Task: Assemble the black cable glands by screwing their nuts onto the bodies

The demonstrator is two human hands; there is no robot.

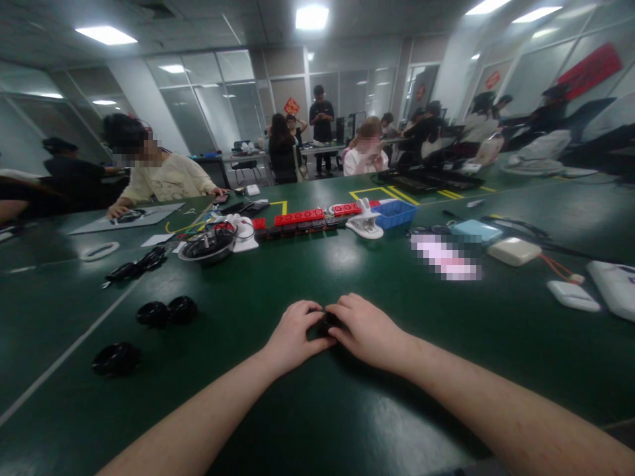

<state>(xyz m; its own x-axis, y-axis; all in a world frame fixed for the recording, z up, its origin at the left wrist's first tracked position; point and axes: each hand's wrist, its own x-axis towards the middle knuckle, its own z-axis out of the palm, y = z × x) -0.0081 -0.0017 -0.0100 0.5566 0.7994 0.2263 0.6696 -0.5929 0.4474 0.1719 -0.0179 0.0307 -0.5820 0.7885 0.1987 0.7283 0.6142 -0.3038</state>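
Just above the table's middle, my left hand and my right hand meet with their fingers curled in from either side around a small black object. Most of it is covered by the fingers, so its exact kind is unclear. Both hands rest low, at the green tabletop. Off to the left lie glossy black, rounded pieces that look like coils: a touching pair and a single one nearer to me.
Behind my hands stand a metal bowl of black cable, a row of red-and-black boxes, a white clip stand and a blue bin. White devices lie right. A person sits across the table at left.
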